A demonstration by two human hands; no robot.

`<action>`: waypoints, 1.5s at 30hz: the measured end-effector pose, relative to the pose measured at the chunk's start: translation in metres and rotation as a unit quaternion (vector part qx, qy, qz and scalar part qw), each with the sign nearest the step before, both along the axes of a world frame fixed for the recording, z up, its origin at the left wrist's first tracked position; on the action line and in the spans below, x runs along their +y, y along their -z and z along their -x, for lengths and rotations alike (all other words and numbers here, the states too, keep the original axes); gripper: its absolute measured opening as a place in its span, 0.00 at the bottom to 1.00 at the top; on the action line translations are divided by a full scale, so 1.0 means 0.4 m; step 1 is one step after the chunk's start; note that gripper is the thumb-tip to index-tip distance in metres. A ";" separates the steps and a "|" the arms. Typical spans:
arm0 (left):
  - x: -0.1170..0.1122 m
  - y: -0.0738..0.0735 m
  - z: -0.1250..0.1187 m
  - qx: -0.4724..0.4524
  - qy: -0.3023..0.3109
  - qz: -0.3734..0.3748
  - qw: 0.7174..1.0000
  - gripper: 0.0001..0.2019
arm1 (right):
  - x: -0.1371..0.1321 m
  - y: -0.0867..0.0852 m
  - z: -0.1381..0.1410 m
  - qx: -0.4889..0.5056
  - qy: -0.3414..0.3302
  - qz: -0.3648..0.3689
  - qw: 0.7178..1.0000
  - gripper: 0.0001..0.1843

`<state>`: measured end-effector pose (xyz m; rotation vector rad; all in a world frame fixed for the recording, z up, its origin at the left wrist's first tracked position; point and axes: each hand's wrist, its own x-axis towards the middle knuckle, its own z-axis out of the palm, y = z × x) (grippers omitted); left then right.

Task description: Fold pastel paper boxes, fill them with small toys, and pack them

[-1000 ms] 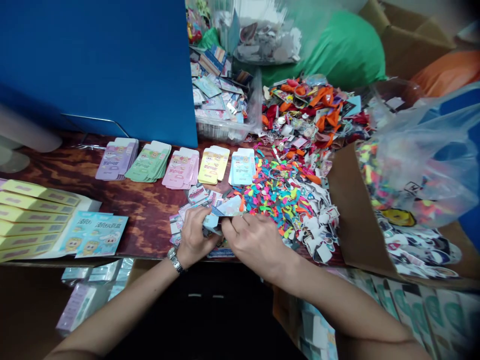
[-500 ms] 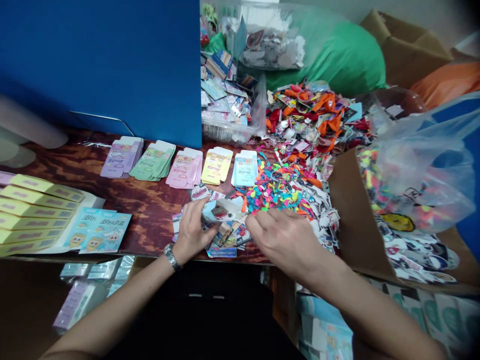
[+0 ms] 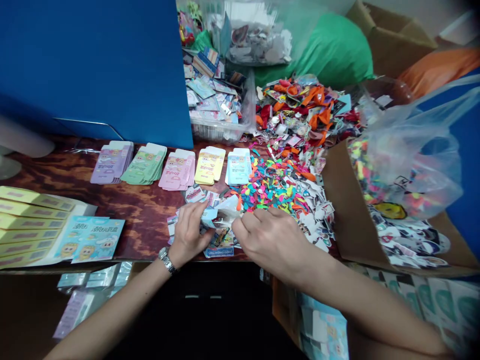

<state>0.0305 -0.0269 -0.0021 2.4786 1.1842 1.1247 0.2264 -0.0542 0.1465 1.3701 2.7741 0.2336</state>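
A small light blue cardboard box (image 3: 209, 217) is held in my left hand (image 3: 189, 231), fingers wrapped round it. Its open end, with pale flaps, faces right. My right hand (image 3: 268, 237) is closed just beside that opening; whatever its fingertips pinch is hidden from me. Printed cards (image 3: 219, 251) lie on the table beneath the box. Behind my right hand spreads a pile of small bright coloured pieces (image 3: 268, 187), and white cut-out stickers (image 3: 318, 207) lie to its right.
Stacks of flat boxes in purple (image 3: 111, 162), green (image 3: 145, 164), pink (image 3: 177, 170), yellow (image 3: 210, 166) and blue (image 3: 239, 167) line the back. Yellow boxes (image 3: 32, 225) stand left. A cardboard carton (image 3: 337, 200) bounds the right; a clear bin (image 3: 219, 131) of cards is behind.
The whole view has shifted, so the table appears further left. My right hand has come slightly closer to the box opening. My left hand keeps its hold on the box.
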 end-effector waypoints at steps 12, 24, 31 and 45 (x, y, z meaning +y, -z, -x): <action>-0.014 -0.003 -0.013 -0.057 0.009 0.007 0.998 0.32 | 0.024 0.096 0.064 0.042 -0.011 0.035 0.998 0.09; -0.020 0.001 -0.025 -0.095 0.000 0.156 0.983 0.32 | 0.053 0.085 0.016 0.142 -0.025 -0.063 0.987 0.09; -0.027 0.000 -0.020 -0.119 -0.020 0.204 0.972 0.39 | 0.048 0.108 -0.020 0.269 -0.034 -0.025 0.962 0.14; -0.006 -0.005 0.002 -0.125 0.098 0.092 0.983 0.33 | 0.032 0.175 -0.019 0.374 -0.002 0.132 0.918 0.13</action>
